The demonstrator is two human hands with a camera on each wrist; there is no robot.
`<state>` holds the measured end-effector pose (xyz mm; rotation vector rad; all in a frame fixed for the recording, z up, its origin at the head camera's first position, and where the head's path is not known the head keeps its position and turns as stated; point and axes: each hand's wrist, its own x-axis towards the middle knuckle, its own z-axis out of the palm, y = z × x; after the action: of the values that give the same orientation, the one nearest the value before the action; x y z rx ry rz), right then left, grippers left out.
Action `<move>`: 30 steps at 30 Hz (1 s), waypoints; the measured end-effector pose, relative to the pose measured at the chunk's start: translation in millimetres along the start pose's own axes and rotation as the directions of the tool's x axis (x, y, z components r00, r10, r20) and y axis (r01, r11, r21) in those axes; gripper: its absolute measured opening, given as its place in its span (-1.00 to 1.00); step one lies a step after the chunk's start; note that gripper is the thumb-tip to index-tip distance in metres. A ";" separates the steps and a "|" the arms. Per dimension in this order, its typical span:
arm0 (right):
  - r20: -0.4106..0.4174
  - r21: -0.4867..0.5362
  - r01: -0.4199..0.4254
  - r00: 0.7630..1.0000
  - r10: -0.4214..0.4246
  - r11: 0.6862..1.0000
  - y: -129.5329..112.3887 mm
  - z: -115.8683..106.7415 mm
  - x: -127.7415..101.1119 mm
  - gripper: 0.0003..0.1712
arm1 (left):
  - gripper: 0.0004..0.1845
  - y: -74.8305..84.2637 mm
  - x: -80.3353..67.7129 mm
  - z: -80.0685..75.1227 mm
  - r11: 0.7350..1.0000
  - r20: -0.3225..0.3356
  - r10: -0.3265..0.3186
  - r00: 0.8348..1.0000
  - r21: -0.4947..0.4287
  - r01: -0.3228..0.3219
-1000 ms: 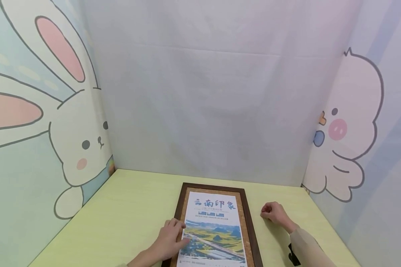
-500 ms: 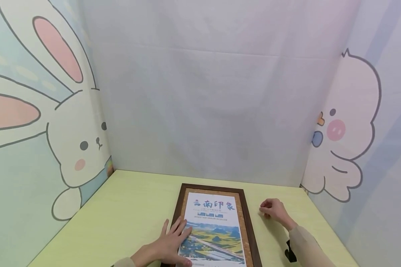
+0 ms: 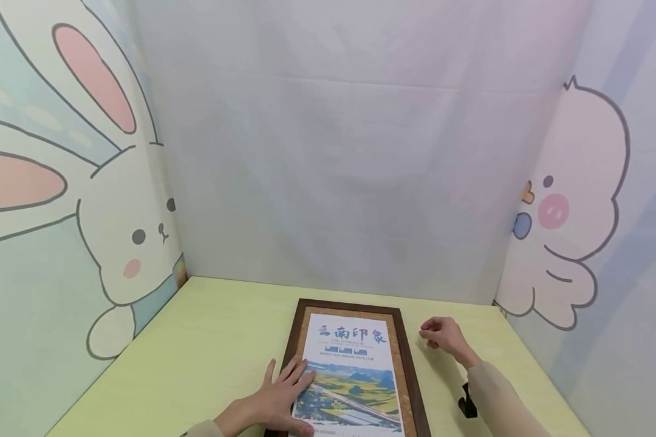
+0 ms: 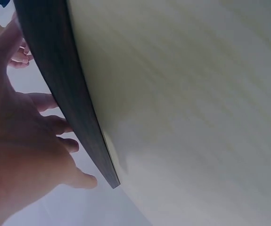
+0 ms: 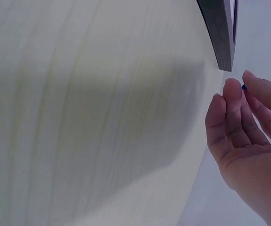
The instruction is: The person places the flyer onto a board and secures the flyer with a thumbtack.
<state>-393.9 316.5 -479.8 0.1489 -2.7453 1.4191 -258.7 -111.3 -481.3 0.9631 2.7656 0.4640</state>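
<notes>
A cork board (image 3: 399,371) in a dark brown wooden frame (image 3: 410,379) lies on the table, bearing a white poster (image 3: 350,388) with a landscape picture and blue writing. My left hand (image 3: 276,403) rests on the poster's left side, fingers spread across the board's left rail. In the left wrist view, those fingers show beyond the frame edge (image 4: 69,89). To the right of the board, my right hand (image 3: 445,340) is raised over the table. Its thumb and fingertips pinch a small blue object (image 5: 244,87), mostly hidden by the fingers.
The pale yellow-green table (image 3: 224,340) extends on both sides of the board. A grey cloth wall (image 3: 328,182) stands behind it, with printed side walls showing a rabbit (image 3: 126,243) and a chick (image 3: 574,182). A black device (image 3: 467,403) hangs below the right sleeve.
My left hand has spread its fingers out and laid them on the poster. My right hand has risen slightly and shifted a little left, towards the board.
</notes>
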 end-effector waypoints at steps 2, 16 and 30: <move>0.012 0.006 0.008 1.000 -0.008 1.000 -1.8 0.3 1.7 -0.83 | 0.02 0.3 0.1 -0.5 1.000 -0.002 0.004 1.000 0.000 -0.004; 0.092 -0.001 0.072 0.993 -0.072 0.997 -11.5 3.7 17.4 -0.80 | 0.02 -1.6 1.2 2.2 1.000 0.016 -0.012 1.000 0.007 0.012; 0.164 -0.033 0.082 0.984 -0.076 0.996 -24.5 20.9 38.0 -0.78 | 0.01 -0.9 3.9 2.9 0.999 0.033 -0.029 0.999 0.019 0.028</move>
<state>-429.0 283.0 -468.7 0.3843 -2.8573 1.3906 -261.5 -108.8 -484.6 0.9254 2.7545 0.4154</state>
